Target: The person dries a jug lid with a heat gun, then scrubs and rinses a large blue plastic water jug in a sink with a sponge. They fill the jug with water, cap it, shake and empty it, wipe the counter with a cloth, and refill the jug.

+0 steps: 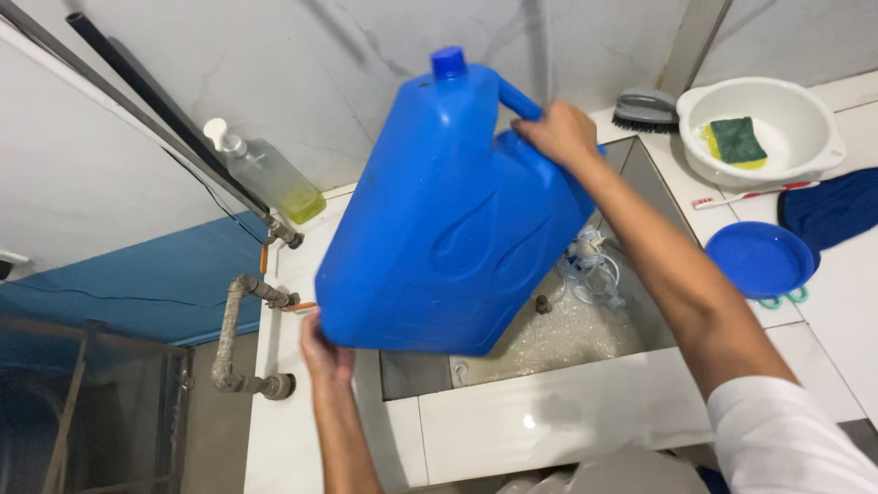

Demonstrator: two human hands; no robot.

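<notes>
blue jug (439, 220), capped, held tilted above the tiled sink (549, 412). right hand (560, 133) closed around the jug's handle near the top. left hand (325, 352) flat under the lower corner, fingers spread against the base, bearing it. sink holds water with foam; clear tubing (590, 265) lies in it. soap bottle (265, 174) leans on the wall behind the jug. on the counter to the right: white bowl (814, 160) with a sponge (736, 142), scrub brush (645, 108), blue lid (761, 260), toothbrush (750, 194).
</notes>
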